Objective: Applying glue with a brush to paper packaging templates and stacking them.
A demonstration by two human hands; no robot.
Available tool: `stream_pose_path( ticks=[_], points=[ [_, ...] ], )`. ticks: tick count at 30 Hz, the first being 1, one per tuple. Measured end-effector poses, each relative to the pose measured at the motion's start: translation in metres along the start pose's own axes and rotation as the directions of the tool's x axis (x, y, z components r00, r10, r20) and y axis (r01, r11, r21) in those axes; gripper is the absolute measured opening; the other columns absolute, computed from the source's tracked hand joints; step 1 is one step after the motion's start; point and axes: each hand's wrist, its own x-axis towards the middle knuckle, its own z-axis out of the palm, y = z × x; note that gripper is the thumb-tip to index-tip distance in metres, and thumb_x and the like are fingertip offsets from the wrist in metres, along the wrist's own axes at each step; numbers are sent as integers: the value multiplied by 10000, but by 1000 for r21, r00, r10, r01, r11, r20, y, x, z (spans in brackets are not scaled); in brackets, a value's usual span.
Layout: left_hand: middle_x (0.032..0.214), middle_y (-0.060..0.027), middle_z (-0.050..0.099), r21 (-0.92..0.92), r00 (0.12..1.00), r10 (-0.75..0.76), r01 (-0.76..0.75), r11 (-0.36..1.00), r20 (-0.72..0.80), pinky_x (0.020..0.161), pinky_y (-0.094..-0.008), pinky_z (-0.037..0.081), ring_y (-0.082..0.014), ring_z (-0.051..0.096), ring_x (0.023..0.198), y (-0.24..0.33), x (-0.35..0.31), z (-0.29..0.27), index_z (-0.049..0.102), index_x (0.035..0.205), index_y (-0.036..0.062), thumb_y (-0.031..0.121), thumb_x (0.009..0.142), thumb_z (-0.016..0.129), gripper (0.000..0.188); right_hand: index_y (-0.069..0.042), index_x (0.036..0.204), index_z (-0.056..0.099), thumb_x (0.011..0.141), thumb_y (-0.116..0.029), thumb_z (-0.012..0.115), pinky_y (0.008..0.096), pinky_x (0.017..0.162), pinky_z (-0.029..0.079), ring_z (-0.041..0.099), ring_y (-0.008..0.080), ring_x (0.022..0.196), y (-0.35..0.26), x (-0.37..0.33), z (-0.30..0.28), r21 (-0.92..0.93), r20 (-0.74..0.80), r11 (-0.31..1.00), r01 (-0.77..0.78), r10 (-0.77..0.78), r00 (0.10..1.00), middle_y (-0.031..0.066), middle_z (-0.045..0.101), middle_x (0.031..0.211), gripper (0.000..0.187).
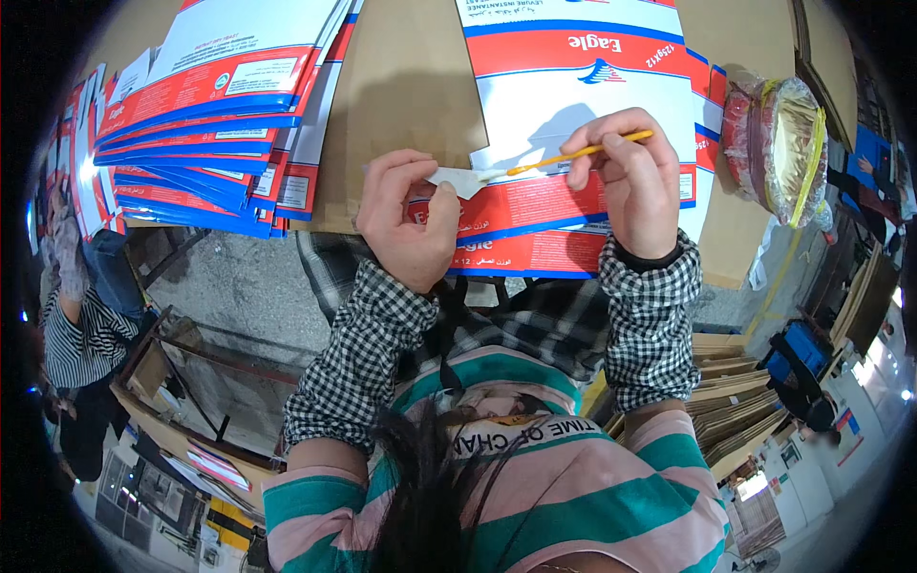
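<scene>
On the work table, flat printed cartons (583, 110) in red, white and blue overlap in front of me. With my left hand (411, 215), thumb and fingers pinch a small white paper flap (462, 181) above a carton's red edge. Whether the flap belongs to the carton or is a loose piece, I cannot tell. My right hand (626, 181) grips a thin yellow stick (564, 159), which looks like a small brush. Its pale tip points left and down, close to the flap.
To the left rises a fanned stack of similar flat cartons (215, 124). Brown cardboard (401, 105) lies under the work. A plastic-wrapped bundle (776, 148) with yellow strapping sits at the right edge. Beyond are a person in a striped top (81, 334) and stacked cardboard sheets (731, 382).
</scene>
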Motion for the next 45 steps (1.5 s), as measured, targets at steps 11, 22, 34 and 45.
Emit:
stream_pose_path(
  ticks=[11, 22, 34, 45],
  points=[
    [964, -148, 552, -4, 1000, -16, 16, 1000, -1, 621, -257, 513, -182, 601, 728, 3, -1, 0, 568, 874, -35, -28, 699, 597, 177, 7, 885, 495, 883, -47, 396, 265, 628, 487, 563, 141, 650, -4, -5, -2, -37, 24, 999, 27, -26, 999, 171, 612, 857, 113],
    [963, -146, 549, -8, 999, -43, 43, 999, 18, 630, -262, 516, -189, 603, 744, 4, 0, -1, 567, 873, -41, -26, 702, 595, 174, 12, 891, 496, 876, -40, 390, 262, 643, 486, 566, 139, 650, -6, -6, 2, -27, 16, 996, 90, -89, 996, 160, 616, 857, 119],
    [965, -149, 548, -13, 999, -46, 47, 999, 13, 638, -261, 514, -190, 595, 752, 3, -1, -1, 566, 870, -44, -25, 704, 594, 170, 18, 882, 493, 872, -32, 389, 271, 643, 487, 566, 153, 645, -5, -10, 1, -66, 36, 997, 35, -32, 999, 179, 613, 859, 116],
    [970, -150, 549, -6, 999, -36, 36, 999, 15, 639, -263, 513, -193, 596, 752, 3, -2, -1, 564, 880, -38, -33, 701, 590, 182, 9, 891, 495, 890, -60, 400, 257, 586, 483, 564, 141, 607, 1, -4, -2, -15, -38, 1000, 9, -9, 999, 185, 615, 860, 117]
  ],
)
